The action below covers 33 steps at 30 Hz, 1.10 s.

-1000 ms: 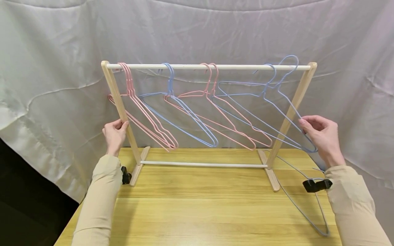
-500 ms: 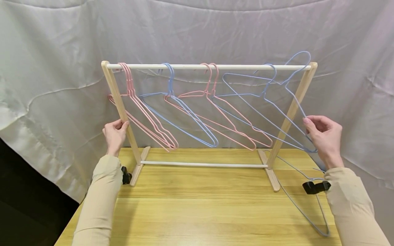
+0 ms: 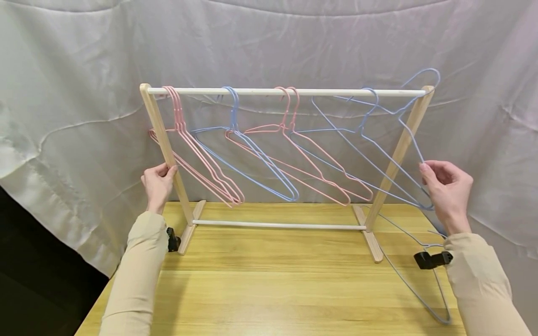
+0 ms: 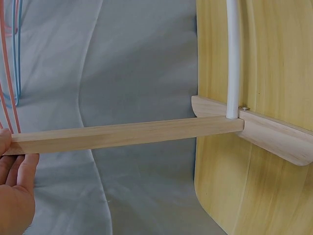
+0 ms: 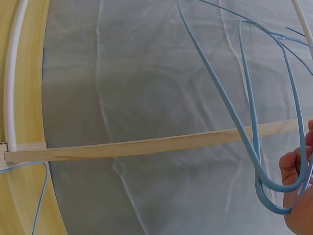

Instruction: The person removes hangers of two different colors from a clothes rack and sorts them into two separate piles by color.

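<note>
My left hand [image 3: 157, 186] pinches the left wooden upright [image 4: 122, 136] of a clothes rack about halfway up. With thumb and fingers, my right hand [image 3: 451, 191] holds a blue hanger [image 3: 416, 147] by its near arm. That hanger is tilted, its hook above the rail's right end by the right upright [image 3: 401, 147]; whether it touches the rail I cannot tell. Just left, another blue hanger [image 3: 362, 127] hangs on the white rail [image 3: 328, 92]. In the right wrist view, the lower ends of the blue hangers [image 5: 248, 88] overlap near my fingers.
Further left on the rail hang several pink hangers [image 3: 178, 119], a pair of blue hangers [image 3: 233, 119] and a pair of pink hangers [image 3: 287, 112]. A grey-blue hanger [image 3: 447, 319] lies on the wooden table [image 3: 269, 289] by the right foot. Grey cloth [image 3: 315, 42] hangs behind.
My right hand has shifted right with the held blue hanger, whose hook has moved right and slightly up toward the right upright. My left hand stays on the left upright.
</note>
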Available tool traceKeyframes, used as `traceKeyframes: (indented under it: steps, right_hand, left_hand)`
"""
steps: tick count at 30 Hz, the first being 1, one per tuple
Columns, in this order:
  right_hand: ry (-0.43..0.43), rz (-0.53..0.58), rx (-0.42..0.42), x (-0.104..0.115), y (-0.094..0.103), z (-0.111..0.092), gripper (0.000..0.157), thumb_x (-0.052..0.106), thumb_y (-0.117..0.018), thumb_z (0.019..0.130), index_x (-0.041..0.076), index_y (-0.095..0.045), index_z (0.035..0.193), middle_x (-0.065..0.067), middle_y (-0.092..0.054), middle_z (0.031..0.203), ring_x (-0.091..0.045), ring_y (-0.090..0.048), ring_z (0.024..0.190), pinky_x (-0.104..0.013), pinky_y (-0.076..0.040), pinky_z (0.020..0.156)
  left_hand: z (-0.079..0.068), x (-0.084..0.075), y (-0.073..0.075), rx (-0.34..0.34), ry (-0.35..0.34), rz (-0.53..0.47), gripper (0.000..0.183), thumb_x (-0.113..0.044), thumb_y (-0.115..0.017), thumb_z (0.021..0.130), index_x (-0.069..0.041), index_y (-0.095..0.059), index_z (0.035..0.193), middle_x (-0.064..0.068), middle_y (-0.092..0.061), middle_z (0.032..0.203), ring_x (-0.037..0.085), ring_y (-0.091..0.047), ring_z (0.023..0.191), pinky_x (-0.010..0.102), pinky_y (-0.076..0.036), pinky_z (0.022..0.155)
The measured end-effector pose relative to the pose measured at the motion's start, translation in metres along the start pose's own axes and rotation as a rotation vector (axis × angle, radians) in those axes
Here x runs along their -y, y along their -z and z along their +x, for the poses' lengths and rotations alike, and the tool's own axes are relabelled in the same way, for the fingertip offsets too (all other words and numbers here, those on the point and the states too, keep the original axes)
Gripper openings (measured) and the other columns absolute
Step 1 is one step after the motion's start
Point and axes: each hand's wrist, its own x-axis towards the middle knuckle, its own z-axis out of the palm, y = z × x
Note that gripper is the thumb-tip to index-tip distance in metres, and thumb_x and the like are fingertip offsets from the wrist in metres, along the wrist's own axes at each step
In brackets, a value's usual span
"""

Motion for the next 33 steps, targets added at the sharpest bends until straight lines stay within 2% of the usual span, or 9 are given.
traceKeyframes:
  steps: [4,9,13,23,28,33]
  right_hand:
    - [0.028,0.045,-0.008,-0.004,0.005,-0.003,0.005,-0.004,-0.074,0.085,-0.002,-0.074,0.090,0.004,-0.069,0.068,-0.006,-0.059,0.058,-0.011,-0.045,0.054]
    - [0.060,0.089,-0.031,-0.011,0.014,-0.008,0.005,-0.007,-0.073,0.085,-0.006,-0.073,0.090,0.003,-0.069,0.067,-0.006,-0.059,0.056,-0.010,-0.044,0.053]
    - [0.043,0.115,-0.056,-0.015,0.022,-0.013,0.007,-0.006,-0.073,0.085,-0.009,-0.073,0.092,0.001,-0.069,0.067,-0.006,-0.059,0.057,-0.011,-0.043,0.052]
    - [0.030,0.218,-0.116,-0.029,0.041,-0.027,0.014,-0.007,-0.075,0.083,-0.016,-0.070,0.092,-0.003,-0.073,0.070,-0.010,-0.062,0.057,-0.013,-0.050,0.057]
    - [0.063,0.283,-0.160,-0.039,0.051,-0.034,0.009,-0.012,-0.072,0.083,-0.017,-0.070,0.090,-0.004,-0.074,0.071,-0.011,-0.063,0.056,-0.014,-0.051,0.057]
    - [0.109,0.342,-0.206,-0.048,0.061,-0.043,0.004,-0.017,-0.068,0.084,-0.018,-0.070,0.086,-0.006,-0.075,0.070,-0.012,-0.063,0.053,-0.014,-0.051,0.054]
  left_hand:
    - [0.000,0.000,0.000,0.001,0.002,0.006,0.029,-0.021,-0.069,0.096,-0.006,-0.074,0.120,0.016,-0.075,0.113,0.027,-0.071,0.102,0.010,-0.041,0.075]
    - [0.000,-0.001,-0.001,0.004,0.002,0.005,0.029,-0.020,-0.069,0.096,-0.006,-0.073,0.121,0.016,-0.075,0.114,0.025,-0.071,0.100,0.009,-0.042,0.073]
    - [0.000,-0.001,-0.001,0.011,0.007,0.007,0.029,-0.020,-0.068,0.096,-0.006,-0.074,0.121,0.016,-0.075,0.114,0.023,-0.071,0.100,0.009,-0.043,0.072]
    - [-0.001,-0.002,0.001,0.014,0.002,-0.016,0.030,-0.019,-0.068,0.096,-0.005,-0.072,0.123,0.017,-0.074,0.115,0.032,-0.071,0.107,0.009,-0.043,0.073]
    - [-0.001,-0.002,0.001,0.017,0.001,-0.019,0.031,-0.019,-0.068,0.097,-0.004,-0.072,0.123,0.017,-0.074,0.116,0.032,-0.071,0.107,0.012,-0.045,0.075]
    - [0.000,-0.001,0.000,0.017,0.004,-0.011,0.030,-0.019,-0.068,0.096,-0.005,-0.072,0.123,0.017,-0.074,0.115,0.029,-0.071,0.106,0.009,-0.044,0.073]
